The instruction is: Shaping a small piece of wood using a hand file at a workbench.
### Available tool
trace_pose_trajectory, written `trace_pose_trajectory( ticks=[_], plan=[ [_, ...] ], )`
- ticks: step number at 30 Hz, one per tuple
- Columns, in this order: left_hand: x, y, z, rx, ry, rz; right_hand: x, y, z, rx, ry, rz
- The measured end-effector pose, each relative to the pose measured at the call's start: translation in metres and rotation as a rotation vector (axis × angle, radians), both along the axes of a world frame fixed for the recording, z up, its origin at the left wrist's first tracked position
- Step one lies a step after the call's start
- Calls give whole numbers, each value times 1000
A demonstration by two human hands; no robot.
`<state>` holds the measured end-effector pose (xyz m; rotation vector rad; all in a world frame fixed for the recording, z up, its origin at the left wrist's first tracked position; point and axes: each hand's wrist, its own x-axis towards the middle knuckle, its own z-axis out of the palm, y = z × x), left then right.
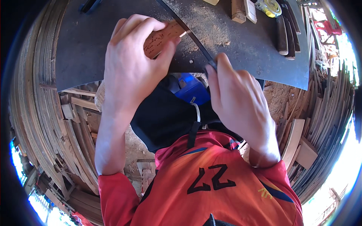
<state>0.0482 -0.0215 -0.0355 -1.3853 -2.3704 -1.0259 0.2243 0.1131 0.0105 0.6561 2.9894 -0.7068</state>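
My left hand is closed around a small brown wooden block with dark specks on its face. Fingers lie over its far side, and the thumb presses near its right end. In my right hand is a long, narrow dark metal file, slanting up and left. Its edge meets the pale right end of the block. The grip end of the file is hidden in my palm. Both hands are above the near part of a dark metal tabletop, with sawdust scattered beyond them.
Tools with dark handles lie at the tabletop's right, beside a yellow tape measure and small wood blocks. A dark blue object is at the far left. Stacked wood strips flank both sides; a blue container sits below the table edge.
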Motion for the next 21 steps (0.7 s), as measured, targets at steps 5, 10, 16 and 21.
trace_pose_trajectory(
  ticks=[5,10,16,21],
  plan=[
    [5,0,-4,17,56,34,16,-4,-2,93,42,35],
    [3,2,-1,-26,-9,13,58,-3,5,2,-78,-21],
    [1,2,-5,27,51,-7,5,5,-15,57,124,59],
    [4,1,-4,9,37,38,47,1,-12,-16,85,10]
  ],
)
